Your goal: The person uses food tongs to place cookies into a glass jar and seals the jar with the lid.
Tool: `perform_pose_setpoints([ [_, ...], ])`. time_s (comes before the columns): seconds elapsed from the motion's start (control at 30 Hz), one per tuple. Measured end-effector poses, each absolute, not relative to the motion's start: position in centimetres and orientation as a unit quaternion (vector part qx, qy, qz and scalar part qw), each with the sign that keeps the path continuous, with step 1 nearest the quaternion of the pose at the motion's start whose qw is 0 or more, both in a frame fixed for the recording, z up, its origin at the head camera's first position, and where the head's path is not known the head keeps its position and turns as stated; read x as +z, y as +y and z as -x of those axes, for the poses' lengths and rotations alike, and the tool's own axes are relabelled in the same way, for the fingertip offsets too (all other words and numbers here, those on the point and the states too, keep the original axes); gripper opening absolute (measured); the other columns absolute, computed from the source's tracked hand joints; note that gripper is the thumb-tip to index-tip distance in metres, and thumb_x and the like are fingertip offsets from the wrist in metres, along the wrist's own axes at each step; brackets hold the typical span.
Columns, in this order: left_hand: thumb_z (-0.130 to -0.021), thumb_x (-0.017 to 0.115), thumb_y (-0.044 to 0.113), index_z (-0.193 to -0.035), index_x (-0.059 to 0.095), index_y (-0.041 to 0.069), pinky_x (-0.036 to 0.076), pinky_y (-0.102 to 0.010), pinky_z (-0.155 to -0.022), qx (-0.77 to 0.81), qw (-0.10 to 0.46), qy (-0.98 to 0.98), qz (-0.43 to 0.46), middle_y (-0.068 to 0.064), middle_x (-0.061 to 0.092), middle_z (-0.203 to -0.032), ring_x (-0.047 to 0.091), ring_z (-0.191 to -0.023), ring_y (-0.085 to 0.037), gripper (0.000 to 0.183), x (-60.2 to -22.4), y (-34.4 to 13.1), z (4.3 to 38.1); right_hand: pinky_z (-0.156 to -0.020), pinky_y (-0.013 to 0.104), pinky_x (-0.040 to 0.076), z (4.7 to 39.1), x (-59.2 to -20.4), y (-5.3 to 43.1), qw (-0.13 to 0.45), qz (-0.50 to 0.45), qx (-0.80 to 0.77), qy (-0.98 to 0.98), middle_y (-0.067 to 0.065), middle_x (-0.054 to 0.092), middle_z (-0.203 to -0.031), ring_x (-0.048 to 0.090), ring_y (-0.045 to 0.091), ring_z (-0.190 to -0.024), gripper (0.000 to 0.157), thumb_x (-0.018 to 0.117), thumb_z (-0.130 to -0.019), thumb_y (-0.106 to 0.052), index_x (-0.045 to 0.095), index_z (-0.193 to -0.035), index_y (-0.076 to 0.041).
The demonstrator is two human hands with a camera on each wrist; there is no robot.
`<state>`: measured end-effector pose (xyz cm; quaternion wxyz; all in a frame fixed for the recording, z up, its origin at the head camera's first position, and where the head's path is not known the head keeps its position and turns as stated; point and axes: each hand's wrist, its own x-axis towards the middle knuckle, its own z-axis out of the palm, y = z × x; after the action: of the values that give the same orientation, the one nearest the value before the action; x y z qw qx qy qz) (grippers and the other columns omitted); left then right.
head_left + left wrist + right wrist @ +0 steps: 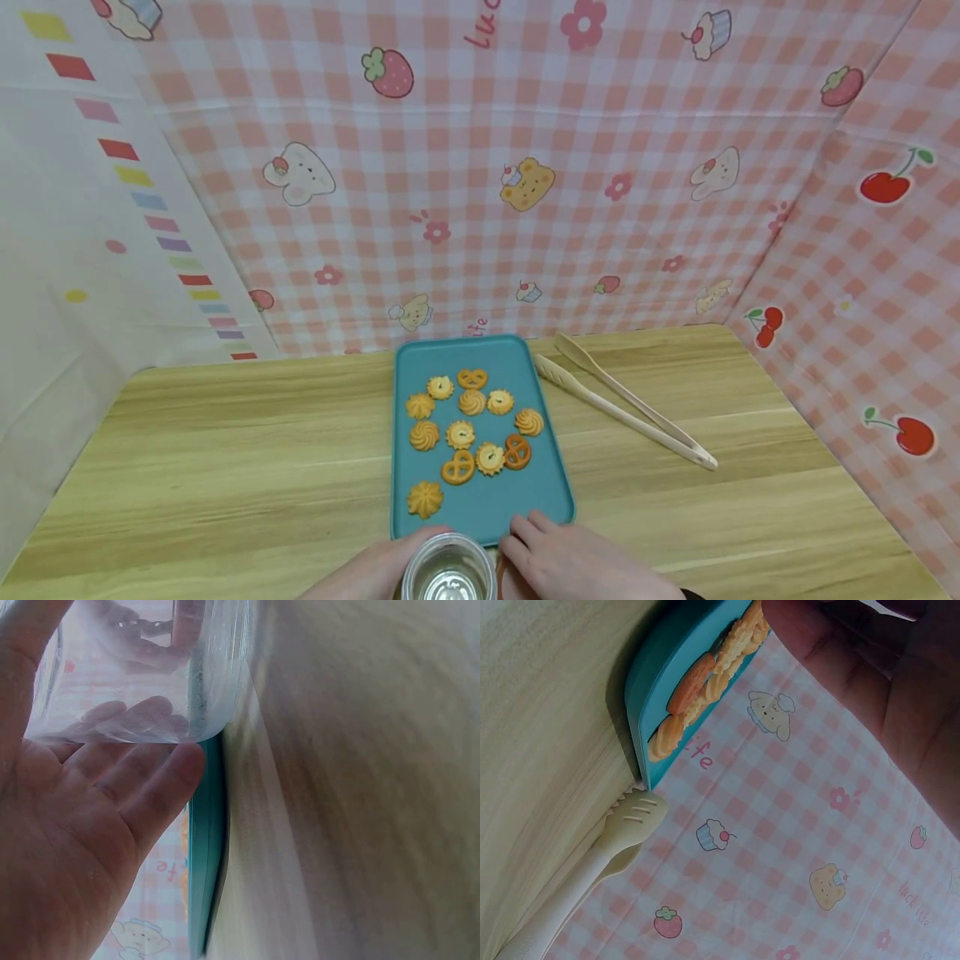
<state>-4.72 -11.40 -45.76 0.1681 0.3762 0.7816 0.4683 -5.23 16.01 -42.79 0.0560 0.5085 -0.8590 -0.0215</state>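
Note:
My left hand (378,568) grips a clear jar (450,571) at the front edge of a teal tray (480,521). In the left wrist view the thumb and fingers go round the jar's wall (150,690). To the right of the jar, my right hand (570,562) lies low with its fingertips at the tray's near rim. Under it shows the curved edge of a reddish-brown flat thing (504,575), mostly hidden; whether the fingers pinch it I cannot tell. Several cookies (461,434) and pretzels (457,467) lie spread over the tray.
Pale tongs (626,408), spread wide, lie right of the tray on the wooden table (247,467). Their slotted end (635,817) is near the tray's far corner in the right wrist view. A checked cloth wall (465,275) stands behind, with others at both sides.

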Motion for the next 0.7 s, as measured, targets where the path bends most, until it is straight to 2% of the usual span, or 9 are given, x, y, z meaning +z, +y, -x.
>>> perform_pose_setpoints([
  [0.17, -0.082, 0.073, 0.042, -0.139, 0.043, 0.028, 0.047, -0.03, -0.086, 0.462, 0.168, 0.786, -0.374, 0.011, 0.061, -0.12, 0.057, -0.105, -0.007, 0.066, -45.8, -11.4, 4.7, -0.052, 0.014, 0.032, 5.1, -43.3, 15.8, 0.045, -0.499, -0.022, -0.865, -0.005, 0.046, -0.09, 0.038, 0.006, -0.074, 0.021, 0.063, -0.085, -0.032, 0.06, -0.096, -0.014],
  [0.4, -0.082, 0.073, 0.044, -0.14, 0.044, 0.026, 0.046, -0.029, -0.086, 0.452, 0.159, 0.796, -0.371, 0.013, 0.06, -0.122, 0.056, -0.106, -0.006, 0.067, -45.9, -11.4, 4.7, -0.048, 0.015, 0.027, 4.8, -43.9, 15.6, 0.089, -0.496, -0.043, -0.862, -0.006, 0.041, -0.082, 0.036, 0.006, -0.069, 0.02, 0.063, -0.085, -0.036, 0.06, -0.088, -0.016],
  [0.57, -0.082, 0.073, 0.043, -0.139, 0.044, 0.029, 0.047, -0.029, -0.086, 0.458, 0.16, 0.791, -0.371, 0.013, 0.06, -0.121, 0.057, -0.105, -0.006, 0.066, -45.8, -11.3, 4.6, -0.046, 0.015, 0.022, 4.7, -44.2, 15.5, 0.107, -0.501, -0.049, -0.858, -0.006, 0.038, -0.08, 0.034, 0.005, -0.067, 0.024, 0.063, -0.086, -0.04, 0.058, -0.085, -0.016],
  [0.7, -0.083, 0.072, 0.043, -0.14, 0.043, 0.028, 0.046, -0.03, -0.087, 0.461, 0.158, 0.788, -0.377, 0.012, 0.06, -0.121, 0.057, -0.106, -0.007, 0.066, -45.8, -11.4, 4.6, -0.045, 0.015, 0.02, 4.6, -44.4, 15.5, 0.125, -0.504, -0.056, -0.853, -0.006, 0.038, -0.08, 0.032, 0.005, -0.066, 0.029, 0.06, -0.086, -0.044, 0.057, -0.083, -0.016],
])
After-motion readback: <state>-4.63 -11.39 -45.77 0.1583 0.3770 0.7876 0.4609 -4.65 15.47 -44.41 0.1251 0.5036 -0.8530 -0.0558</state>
